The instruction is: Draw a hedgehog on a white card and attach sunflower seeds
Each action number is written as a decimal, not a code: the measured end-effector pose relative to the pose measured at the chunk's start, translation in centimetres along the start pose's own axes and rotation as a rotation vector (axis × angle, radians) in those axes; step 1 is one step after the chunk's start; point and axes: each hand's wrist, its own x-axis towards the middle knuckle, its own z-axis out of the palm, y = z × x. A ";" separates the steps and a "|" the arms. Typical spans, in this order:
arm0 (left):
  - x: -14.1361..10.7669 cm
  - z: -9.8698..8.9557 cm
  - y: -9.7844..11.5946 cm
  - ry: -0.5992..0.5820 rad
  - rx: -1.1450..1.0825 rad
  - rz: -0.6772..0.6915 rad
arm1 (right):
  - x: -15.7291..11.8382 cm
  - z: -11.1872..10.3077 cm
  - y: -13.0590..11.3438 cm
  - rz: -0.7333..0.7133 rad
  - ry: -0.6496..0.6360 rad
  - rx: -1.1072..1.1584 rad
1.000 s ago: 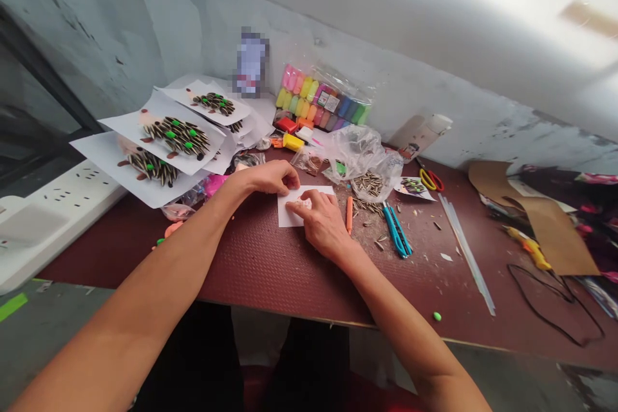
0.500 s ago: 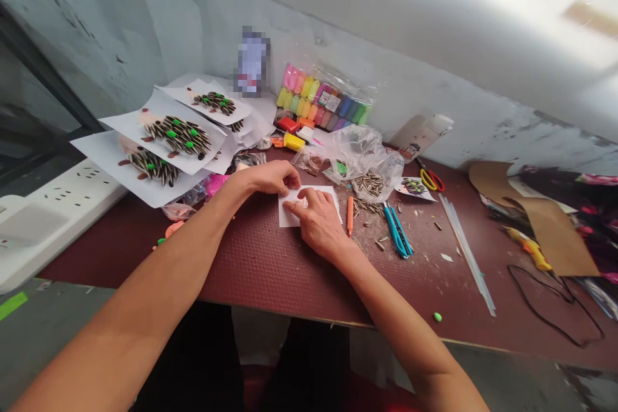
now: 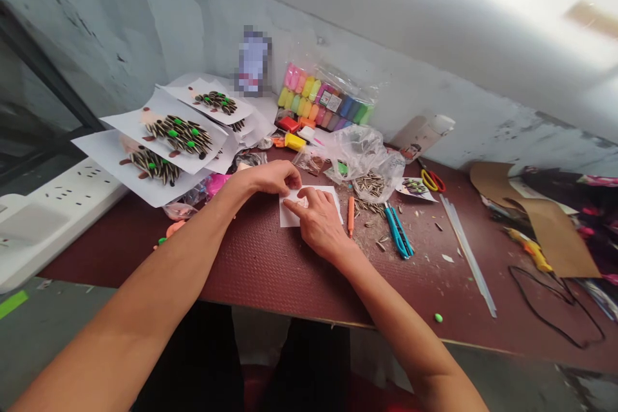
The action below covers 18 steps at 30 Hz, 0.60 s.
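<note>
A small white sheet of paper [image 3: 288, 220] lies on the dark red table, with a flat, pale pink patch of clay [image 3: 302, 202] on it. My left hand [image 3: 276, 176] is curled over the sheet's upper left edge, its bent fingertips holding it down. From the right, my right hand [image 3: 321, 222] rests on the sheet, thumb and index finger stretched apart at the clay, which they partly cover. Close by on the right lie an orange stick-shaped tool [image 3: 351, 215], loose striped sunflower seeds [image 3: 369, 225] and a blue utility knife [image 3: 398, 232].
Seed-and-clay hedgehog pictures [image 3: 178, 135] are stacked at the left, above a white power strip [image 3: 58, 219]. Coloured clay packs [image 3: 323, 100] lean on the wall. A seed bag [image 3: 376, 174], scissors [image 3: 431, 180], glue sticks [image 3: 468, 254] and a yellow glue gun [image 3: 528, 248] lie rightward.
Hardly anything differs. Both hands stay at the paper in nearly the same pose, and the whole view has shifted very slightly.
</note>
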 end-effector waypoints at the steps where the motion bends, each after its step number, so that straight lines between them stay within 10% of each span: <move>1: 0.0 0.0 0.0 0.005 0.004 -0.005 | 0.0 0.1 -0.1 -0.007 -0.005 0.002; 18: -0.3 -0.1 0.0 -0.012 -0.028 -0.007 | -1.3 0.8 1.7 -0.053 0.101 0.049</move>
